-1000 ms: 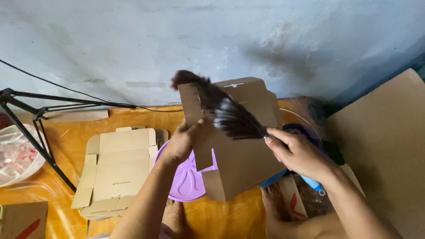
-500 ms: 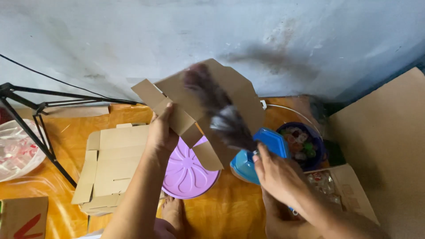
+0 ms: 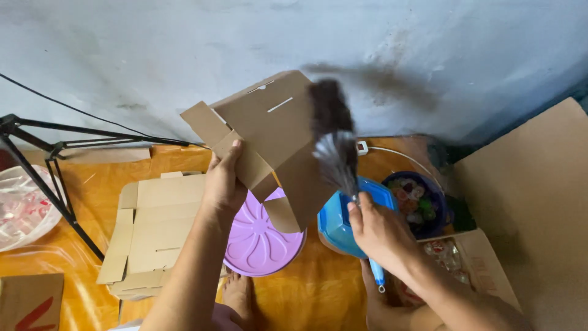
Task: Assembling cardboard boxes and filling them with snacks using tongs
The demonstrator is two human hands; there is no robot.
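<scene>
A big sheet of cardboard (image 3: 533, 202) leans at the right edge of the orange floor (image 3: 318, 294). The person's left hand (image 3: 223, 184) grips an unfolded cardboard box (image 3: 269, 132), held up before the grey wall; since a moment ago it has tilted and lifted higher. The right hand (image 3: 380, 230) is clenched on the blue handle of a feather duster (image 3: 334, 138), whose blurred feathers now sweep the box's right side, so dusting seems under way. Below lie a stack of flat boxes (image 3: 153, 227), a purple lid (image 3: 257, 236) and a blue tub (image 3: 343, 220).
</scene>
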